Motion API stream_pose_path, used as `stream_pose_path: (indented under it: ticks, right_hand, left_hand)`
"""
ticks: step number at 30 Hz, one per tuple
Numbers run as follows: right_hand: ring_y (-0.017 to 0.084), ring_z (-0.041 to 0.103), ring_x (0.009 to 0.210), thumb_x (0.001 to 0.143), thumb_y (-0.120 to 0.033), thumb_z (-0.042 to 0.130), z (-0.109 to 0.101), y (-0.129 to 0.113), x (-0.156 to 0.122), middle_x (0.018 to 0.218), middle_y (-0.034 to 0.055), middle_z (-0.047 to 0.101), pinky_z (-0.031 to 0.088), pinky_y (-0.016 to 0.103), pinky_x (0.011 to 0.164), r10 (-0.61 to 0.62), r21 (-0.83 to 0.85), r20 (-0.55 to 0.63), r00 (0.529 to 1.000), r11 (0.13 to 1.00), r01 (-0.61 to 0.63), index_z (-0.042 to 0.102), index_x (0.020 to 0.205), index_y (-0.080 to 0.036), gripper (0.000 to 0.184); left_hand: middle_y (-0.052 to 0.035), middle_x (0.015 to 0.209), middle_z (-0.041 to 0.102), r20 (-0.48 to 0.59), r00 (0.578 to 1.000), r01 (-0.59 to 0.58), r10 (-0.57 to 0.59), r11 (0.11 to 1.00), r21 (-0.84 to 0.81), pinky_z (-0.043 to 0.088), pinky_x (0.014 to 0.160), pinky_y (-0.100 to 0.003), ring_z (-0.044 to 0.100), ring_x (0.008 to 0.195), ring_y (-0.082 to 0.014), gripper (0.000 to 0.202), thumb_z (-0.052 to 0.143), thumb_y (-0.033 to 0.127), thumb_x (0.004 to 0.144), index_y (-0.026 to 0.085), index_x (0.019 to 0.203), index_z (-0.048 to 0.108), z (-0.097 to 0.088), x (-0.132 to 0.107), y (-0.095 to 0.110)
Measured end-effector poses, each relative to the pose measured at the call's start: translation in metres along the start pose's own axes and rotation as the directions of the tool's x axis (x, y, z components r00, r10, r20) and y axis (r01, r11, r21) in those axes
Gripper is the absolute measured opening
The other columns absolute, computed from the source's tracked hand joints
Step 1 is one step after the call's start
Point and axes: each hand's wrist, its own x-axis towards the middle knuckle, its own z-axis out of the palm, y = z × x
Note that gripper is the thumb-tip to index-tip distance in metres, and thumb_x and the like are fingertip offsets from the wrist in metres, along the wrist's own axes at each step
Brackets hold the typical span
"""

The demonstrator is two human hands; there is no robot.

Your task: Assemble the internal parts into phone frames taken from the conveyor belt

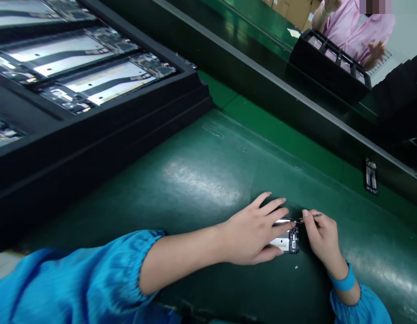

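Observation:
An opened phone (284,243) with bare circuitry and a silvery back lies flat on the green work mat (201,270). My left hand (253,234) rests over its left part, the thumb on the lower edge, the index finger across the top, the other fingers spread. Part of the phone is hidden under that hand. My right hand (323,234) pinches a thin metal tool (316,216), its tip at the phone's upper right corner; whether it is tweezers I cannot make out. A tiny white piece (296,267) lies just below the phone.
A black foam tray (144,110) holding several opened phones (109,81) fills the upper left. Another opened phone (371,176) lies to the right, beside a long metal rail (296,96). Beyond it, a person in pink (355,33) is behind a black divided tray (329,67).

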Motion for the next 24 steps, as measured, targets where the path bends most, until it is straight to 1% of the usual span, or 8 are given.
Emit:
stream_pose_path:
  ticks: [3,5,7,9,14,20,22,24]
  right_hand:
    - [0.015,0.052,0.049,0.098,-0.056,0.054,-0.006,0.0,0.011,0.053,0.0009,0.053,0.042,0.025,0.05,0.272,0.1,0.151,0.95,0.952,-0.288,0.059,0.062,-0.02,0.051]
    - [0.012,0.047,0.038,0.091,-0.06,0.058,-0.011,-0.001,0.017,0.045,-0.0007,0.05,0.037,0.023,0.041,0.391,0.115,0.397,0.83,0.876,-0.468,0.059,0.059,-0.019,0.052]
    - [0.011,0.044,0.032,0.088,-0.06,0.06,-0.014,-0.003,0.023,0.04,-0.0012,0.05,0.033,0.02,0.035,0.412,0.069,0.591,0.694,0.831,-0.552,0.06,0.057,-0.018,0.052]
    - [0.01,0.047,0.031,0.087,-0.057,0.06,-0.016,-0.005,0.026,0.041,-0.0004,0.053,0.033,0.019,0.034,0.404,0.04,0.66,0.633,0.823,-0.567,0.06,0.057,-0.017,0.05]
    - [0.011,0.05,0.031,0.083,-0.051,0.06,-0.013,-0.005,0.032,0.04,0.0006,0.056,0.031,0.016,0.03,0.435,0.009,0.682,0.588,0.799,-0.601,0.06,0.058,-0.016,0.043]
    - [0.01,0.054,0.032,0.082,-0.038,0.056,-0.012,-0.005,0.036,0.041,0.0013,0.059,0.031,0.013,0.029,0.426,0.01,0.694,0.58,0.8,-0.6,0.061,0.057,-0.016,0.034]
    - [0.011,0.056,0.033,0.082,-0.035,0.056,-0.011,-0.005,0.036,0.043,0.0021,0.061,0.03,0.013,0.028,0.44,-0.011,0.699,0.564,0.795,-0.607,0.06,0.056,-0.016,0.033]
    - [0.011,0.059,0.036,0.084,-0.032,0.056,-0.01,-0.005,0.035,0.047,0.0036,0.064,0.031,0.012,0.028,0.455,-0.027,0.701,0.549,0.786,-0.618,0.061,0.057,-0.015,0.032]
  left_hand:
    - [-0.0124,0.123,0.062,0.011,1.0,0.029,-0.029,1.0,-0.01,0.029,0.112,-0.061,0.044,0.134,-0.0375,0.05,0.06,0.052,0.09,0.025,0.132,0.061,-0.001,0.001,-0.001]
    - [-0.0121,0.122,0.061,0.005,1.0,0.03,-0.03,1.0,-0.006,0.029,0.112,-0.06,0.043,0.134,-0.0375,0.05,0.061,0.053,0.089,0.025,0.13,0.063,0.0,0.002,-0.002]
    - [-0.0124,0.124,0.061,-0.012,1.0,0.005,-0.005,1.0,0.013,0.029,0.113,-0.059,0.043,0.135,-0.0375,0.049,0.06,0.053,0.09,0.023,0.129,0.064,0.001,0.001,-0.003]
    - [-0.013,0.129,0.061,-0.032,0.999,-0.021,0.022,0.999,0.039,0.029,0.113,-0.057,0.044,0.135,-0.0369,0.05,0.058,0.053,0.092,0.021,0.129,0.064,0.003,0.0,-0.004]
    - [-0.0133,0.134,0.059,-0.046,0.998,-0.043,0.046,0.997,0.062,0.029,0.112,-0.057,0.044,0.135,-0.0363,0.049,0.057,0.052,0.093,0.02,0.129,0.064,0.007,-0.003,-0.005]
    - [-0.0119,0.131,0.061,-0.046,0.998,-0.031,0.031,1.0,-0.004,0.027,0.11,-0.053,0.045,0.133,-0.0351,0.045,0.061,0.049,0.091,0.021,0.127,0.065,-0.001,0.0,-0.006]
    - [-0.0079,0.115,0.068,-0.038,0.997,0.068,-0.071,0.994,-0.082,0.032,0.101,-0.046,0.053,0.119,-0.0292,0.033,0.063,0.043,0.092,0.023,0.118,0.069,-0.013,0.0,-0.014]
    - [-0.0023,0.091,0.07,0.032,0.97,0.241,-0.239,0.957,-0.163,0.035,0.088,-0.038,0.058,0.098,-0.0222,0.016,0.064,0.035,0.093,0.024,0.1,0.074,-0.028,-0.001,-0.025]
